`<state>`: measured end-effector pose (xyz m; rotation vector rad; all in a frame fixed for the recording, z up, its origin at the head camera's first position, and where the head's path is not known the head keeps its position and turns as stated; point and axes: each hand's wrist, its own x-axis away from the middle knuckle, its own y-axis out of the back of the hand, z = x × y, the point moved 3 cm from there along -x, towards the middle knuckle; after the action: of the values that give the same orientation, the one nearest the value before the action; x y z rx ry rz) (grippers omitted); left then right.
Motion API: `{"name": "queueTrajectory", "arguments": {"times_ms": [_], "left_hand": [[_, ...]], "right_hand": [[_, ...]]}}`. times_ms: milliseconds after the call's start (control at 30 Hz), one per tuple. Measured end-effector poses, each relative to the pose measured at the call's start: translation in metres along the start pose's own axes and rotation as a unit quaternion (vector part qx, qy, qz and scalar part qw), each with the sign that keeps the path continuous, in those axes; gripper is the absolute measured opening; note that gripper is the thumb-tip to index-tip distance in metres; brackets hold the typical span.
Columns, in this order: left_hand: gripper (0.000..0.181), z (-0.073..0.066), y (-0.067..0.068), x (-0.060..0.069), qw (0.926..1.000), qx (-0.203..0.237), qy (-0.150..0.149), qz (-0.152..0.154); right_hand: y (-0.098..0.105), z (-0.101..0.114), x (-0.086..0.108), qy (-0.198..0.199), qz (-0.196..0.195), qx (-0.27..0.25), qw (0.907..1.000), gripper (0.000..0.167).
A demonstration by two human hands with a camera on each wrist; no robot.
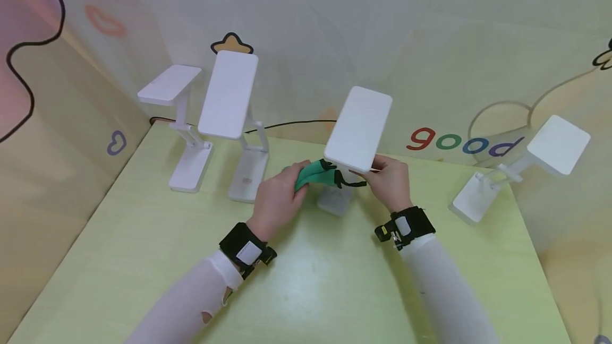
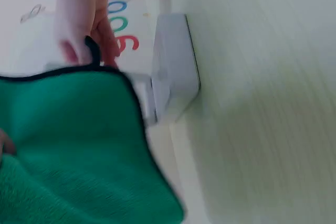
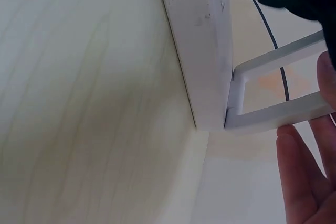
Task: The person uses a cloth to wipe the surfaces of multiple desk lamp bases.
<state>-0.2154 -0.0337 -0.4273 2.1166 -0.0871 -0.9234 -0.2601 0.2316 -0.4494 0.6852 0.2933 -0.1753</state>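
A green cloth (image 1: 315,174) with black edging is gripped in my left hand (image 1: 279,198), held in front of a white foldable phone stand (image 1: 358,129). In the left wrist view the cloth (image 2: 79,129) spreads over much of the picture and hides part of the stand. My right hand (image 1: 393,182) holds the stand's hinged arm (image 3: 283,114) below the top plate, thumb on one side and fingers on the other. A black loop (image 2: 93,51) of the cloth lies against the right thumb. The stand's base (image 1: 334,200) rests on the table.
Two more white stands, one far left (image 1: 188,126) and one left of centre (image 1: 229,94), stand on the pale table (image 1: 306,291). Another stand (image 1: 557,145) is at the right edge. A printed wall covering (image 1: 311,41) rises behind the table.
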Motion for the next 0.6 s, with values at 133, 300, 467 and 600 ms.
{"name": "queueTrajectory", "arguments": {"times_ms": [133, 300, 467, 600], "left_hand": [[0.05, -0.02, -0.026, 0.003, 0.9881, -0.075, -0.124, 0.051], [0.041, -0.031, -0.064, 0.016, 0.939, -0.176, -0.211, 0.207], [0.045, -0.032, -0.072, 0.018, 0.9068, -0.188, -0.204, 0.317], [0.048, -0.029, -0.071, 0.008, 0.8923, -0.16, -0.198, 0.373]], "right_hand": [[-0.001, 0.0, 0.0, -0.002, 0.004, -0.008, 1.0, 0.025], [-0.003, 0.003, -0.001, 0.011, 0.018, -0.021, 0.9996, 0.023], [-0.002, 0.003, -0.003, 0.017, 0.03, -0.016, 0.9993, 0.022], [-0.001, 0.002, -0.003, 0.022, 0.034, -0.011, 0.9991, 0.022]]}}
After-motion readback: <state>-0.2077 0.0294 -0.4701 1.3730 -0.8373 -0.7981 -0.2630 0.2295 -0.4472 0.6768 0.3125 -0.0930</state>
